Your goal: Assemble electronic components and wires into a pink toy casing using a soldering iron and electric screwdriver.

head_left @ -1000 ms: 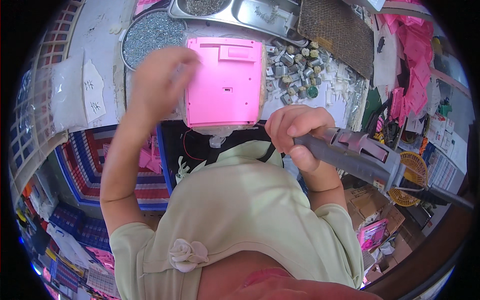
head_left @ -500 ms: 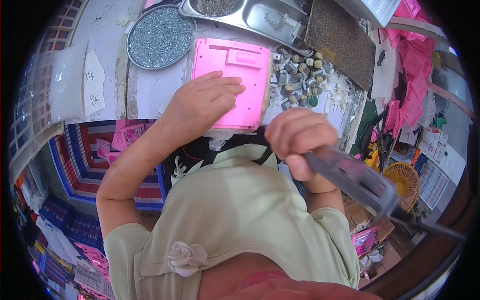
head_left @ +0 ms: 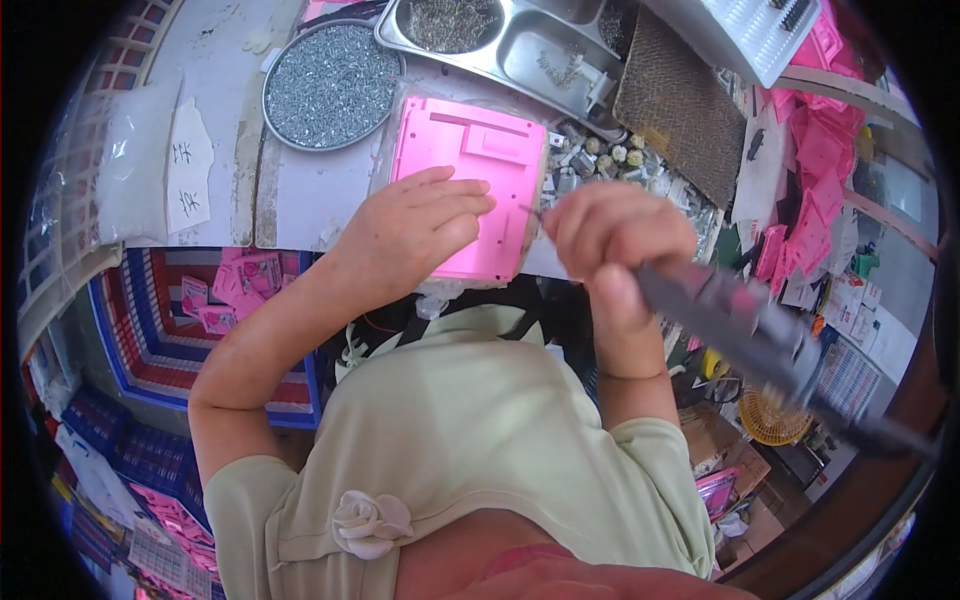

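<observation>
A pink plastic case (head_left: 487, 225) with several small holes lies at the table's near edge, on clear plastic wrapping. My left hand (head_left: 425, 220) rests flat across its left part, fingers stretched out and pressing on it. In my right hand (head_left: 620, 230) is a dark electric screwdriver (head_left: 735, 325), its body slanting down to the right, blurred by motion. The thin bit (head_left: 530, 210) points left over the case's right side; whether its tip touches a hole I cannot tell.
A round tray of small screws (head_left: 333, 85) stands behind on the left. Farther right are a metal compartment tray (head_left: 530, 45), a brown mat (head_left: 680, 110) and loose small motors (head_left: 590, 155). A blue-edged basket (head_left: 140, 350) holding pink pieces sits below left.
The screwdriver and my right hand have shifted right and slightly up, and the bit now shows over the case. My left hand keeps its place on the case. The whole view has shifted a little.
</observation>
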A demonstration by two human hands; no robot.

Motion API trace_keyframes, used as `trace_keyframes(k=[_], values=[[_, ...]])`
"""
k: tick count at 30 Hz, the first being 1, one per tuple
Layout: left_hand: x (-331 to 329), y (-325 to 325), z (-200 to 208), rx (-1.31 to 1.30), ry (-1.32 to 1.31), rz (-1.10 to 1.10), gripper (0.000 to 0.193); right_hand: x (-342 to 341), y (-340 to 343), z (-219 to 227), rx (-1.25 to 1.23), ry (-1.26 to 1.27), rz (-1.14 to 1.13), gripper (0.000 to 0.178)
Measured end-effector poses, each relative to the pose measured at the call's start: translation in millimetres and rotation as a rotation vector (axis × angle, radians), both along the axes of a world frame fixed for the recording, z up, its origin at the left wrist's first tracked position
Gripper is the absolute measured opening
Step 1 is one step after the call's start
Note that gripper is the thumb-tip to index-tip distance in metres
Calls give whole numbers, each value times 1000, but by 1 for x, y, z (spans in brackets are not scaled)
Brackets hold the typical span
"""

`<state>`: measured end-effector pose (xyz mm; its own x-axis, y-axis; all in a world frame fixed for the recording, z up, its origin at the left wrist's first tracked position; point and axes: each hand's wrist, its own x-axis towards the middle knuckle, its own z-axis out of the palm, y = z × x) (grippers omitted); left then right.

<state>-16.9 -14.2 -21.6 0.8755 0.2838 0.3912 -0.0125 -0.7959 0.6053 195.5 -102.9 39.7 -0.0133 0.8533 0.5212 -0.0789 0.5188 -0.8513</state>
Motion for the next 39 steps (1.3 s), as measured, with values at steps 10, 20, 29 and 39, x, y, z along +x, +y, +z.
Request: trace_keyframes(k=[10, 20, 29, 39], values=[[0, 0, 2, -12, 29, 5, 15, 0, 17, -11, -92, -98, 7, 25], [1, 0, 0, -12, 34, -10, 17, 29, 58, -32, -75, -60, -103, 27], [0, -5, -4, -198, -85, 103, 20, 18, 60, 6, -99, 250, -42, 29], [-10, 2, 10, -285, -181, 326, 18, -24, 56, 37, -70, 280, 283, 27]])
